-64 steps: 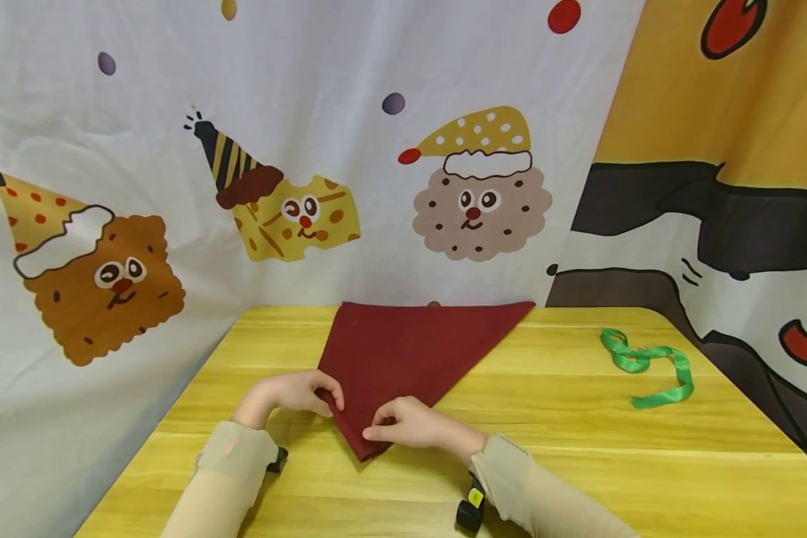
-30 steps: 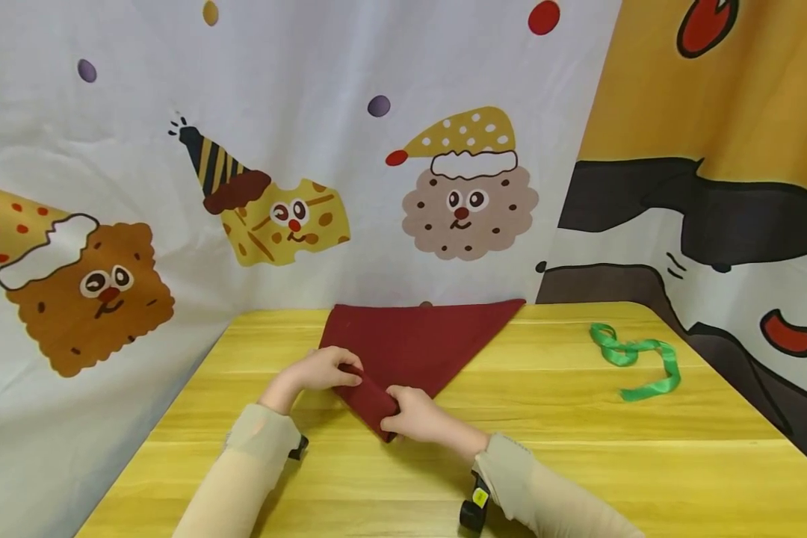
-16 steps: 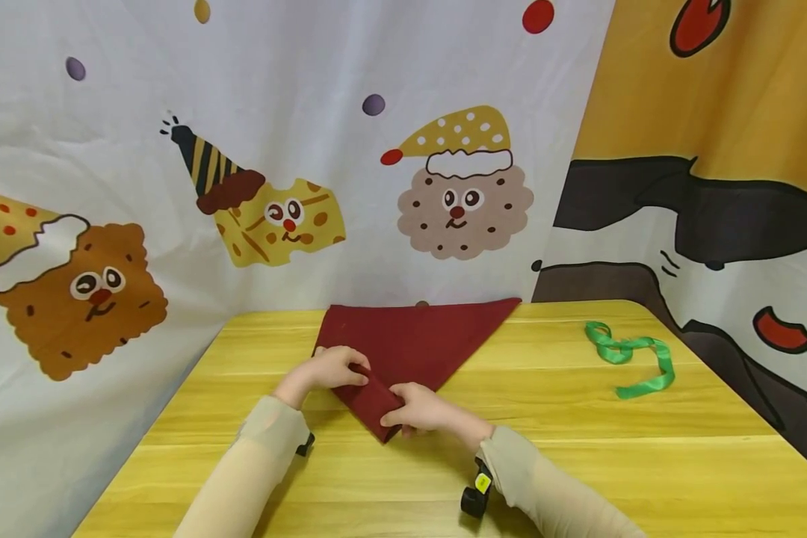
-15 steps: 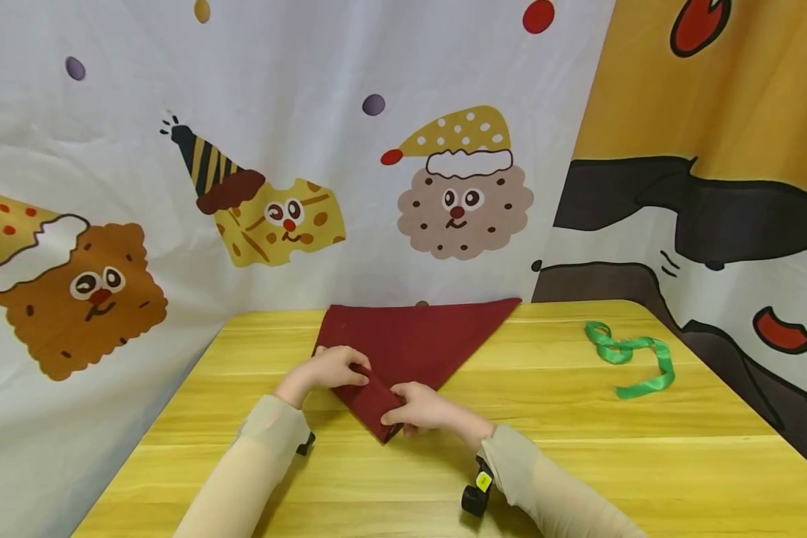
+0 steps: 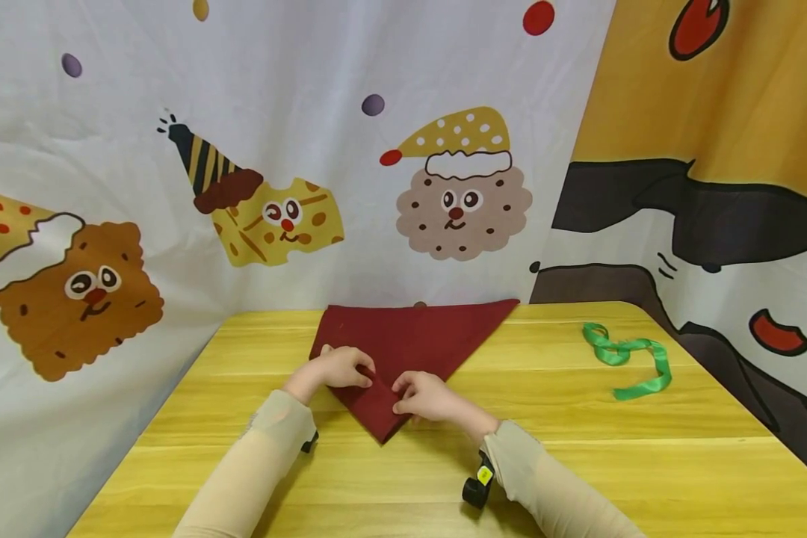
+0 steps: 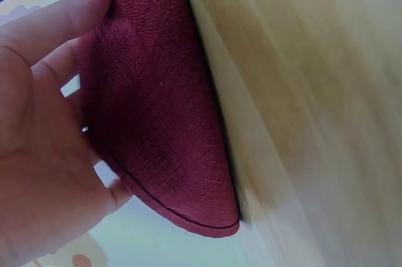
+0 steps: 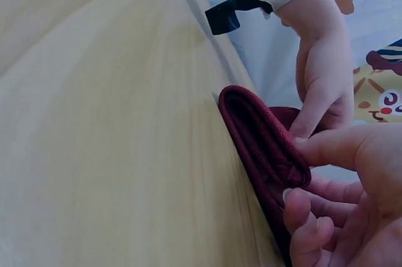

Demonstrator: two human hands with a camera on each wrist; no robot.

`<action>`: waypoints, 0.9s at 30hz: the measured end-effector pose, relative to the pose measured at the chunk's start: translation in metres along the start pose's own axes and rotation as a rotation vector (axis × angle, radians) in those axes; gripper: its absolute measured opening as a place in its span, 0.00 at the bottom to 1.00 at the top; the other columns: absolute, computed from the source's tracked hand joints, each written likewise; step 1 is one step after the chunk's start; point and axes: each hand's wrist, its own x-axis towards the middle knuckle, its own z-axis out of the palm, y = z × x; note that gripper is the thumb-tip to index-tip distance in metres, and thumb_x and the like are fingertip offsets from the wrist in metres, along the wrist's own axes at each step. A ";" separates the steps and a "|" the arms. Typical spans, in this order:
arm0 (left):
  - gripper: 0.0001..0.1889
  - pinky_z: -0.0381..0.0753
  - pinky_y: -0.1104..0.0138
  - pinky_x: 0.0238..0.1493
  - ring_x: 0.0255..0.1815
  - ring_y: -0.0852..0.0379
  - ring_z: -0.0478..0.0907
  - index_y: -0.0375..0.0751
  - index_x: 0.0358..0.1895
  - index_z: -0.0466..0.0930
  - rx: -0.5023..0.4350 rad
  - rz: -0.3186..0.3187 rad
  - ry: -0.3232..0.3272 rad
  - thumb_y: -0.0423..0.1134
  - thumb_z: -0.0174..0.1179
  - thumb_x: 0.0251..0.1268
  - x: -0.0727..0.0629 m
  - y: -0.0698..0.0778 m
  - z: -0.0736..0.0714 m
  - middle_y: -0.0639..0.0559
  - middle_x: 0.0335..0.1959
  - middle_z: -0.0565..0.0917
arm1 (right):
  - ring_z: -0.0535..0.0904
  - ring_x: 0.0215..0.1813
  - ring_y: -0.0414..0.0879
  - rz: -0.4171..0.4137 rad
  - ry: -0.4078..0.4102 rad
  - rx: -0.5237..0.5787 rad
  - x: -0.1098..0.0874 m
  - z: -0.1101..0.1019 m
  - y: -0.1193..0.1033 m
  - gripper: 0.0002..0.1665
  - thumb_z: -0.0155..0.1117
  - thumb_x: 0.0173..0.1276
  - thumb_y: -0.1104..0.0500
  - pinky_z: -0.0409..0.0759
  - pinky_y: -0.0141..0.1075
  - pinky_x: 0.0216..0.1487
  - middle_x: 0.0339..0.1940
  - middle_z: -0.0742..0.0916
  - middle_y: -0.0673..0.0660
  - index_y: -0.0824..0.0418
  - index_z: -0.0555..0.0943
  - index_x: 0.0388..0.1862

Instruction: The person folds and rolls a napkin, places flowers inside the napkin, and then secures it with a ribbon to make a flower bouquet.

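A dark red cloth (image 5: 417,336) lies on the wooden table, its near-left side turned over into a flat, layered fold. My left hand (image 5: 343,368) pinches this fold near its middle; in the left wrist view the thumb (image 6: 94,6) lies on the cloth and the other fingers pass behind it. Closer to the near corner, my right hand (image 5: 427,396) grips the fold's inner edge. The right wrist view shows the fold's stacked layers (image 7: 251,135) end-on, with the right thumb (image 7: 326,147) on top and the fingers curled at the lower edge.
A loosely curled green ribbon (image 5: 635,359) rests on the right part of the table (image 5: 545,448). Behind the table hangs a white curtain (image 5: 296,75) printed with cartoon biscuits and cheese. Black wrist cameras (image 5: 477,486) hang below the sleeves.
The near-left side of the cloth has been turned inward into a wider flat fold. Both hands have moved right and away from me with it; the right fingers have since shifted along the fold.
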 end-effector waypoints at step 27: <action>0.29 0.50 0.46 0.71 0.77 0.41 0.44 0.51 0.74 0.63 -0.006 0.142 -0.283 0.49 0.55 0.72 -0.057 0.020 0.008 0.47 0.76 0.56 | 0.70 0.29 0.35 -0.397 -0.045 -0.432 -0.002 0.003 -0.004 0.09 0.67 0.60 0.69 0.72 0.28 0.32 0.25 0.76 0.43 0.55 0.82 0.29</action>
